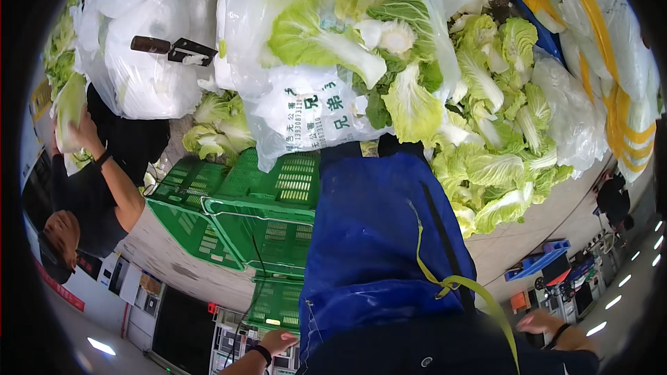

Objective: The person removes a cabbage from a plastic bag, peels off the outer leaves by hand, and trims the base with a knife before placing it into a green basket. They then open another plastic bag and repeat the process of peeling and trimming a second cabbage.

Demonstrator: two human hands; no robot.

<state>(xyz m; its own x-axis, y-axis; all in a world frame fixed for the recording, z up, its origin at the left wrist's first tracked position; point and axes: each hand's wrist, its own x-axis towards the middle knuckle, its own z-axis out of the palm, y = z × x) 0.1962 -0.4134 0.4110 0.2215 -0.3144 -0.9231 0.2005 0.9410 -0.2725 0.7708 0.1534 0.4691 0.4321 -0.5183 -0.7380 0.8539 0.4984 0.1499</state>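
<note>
My left hand [278, 342] is low at the left side of my blue apron [379, 229], fingers loosely stretched toward it. On the other side, my right hand [538, 321] hangs apart from the apron with its fingers partly extended. Nothing shows in either hand. A yellow-green strap [479, 283] is knotted on the apron and runs down past my front. Ahead of me, a clear plastic bag [246, 114] lies open with loose cabbage leaves [347, 48] and a cut cabbage base on it. A cleaver [184, 50] with a wooden handle rests on white bagged goods at the left.
Green plastic crates [267, 198] stand left of my legs. Trimmed cabbage leaves [493, 160] are heaped at the right. A co-worker [104, 173] at the left holds a cabbage [69, 114]. White sacks with yellow bands [604, 62] lie at the far right.
</note>
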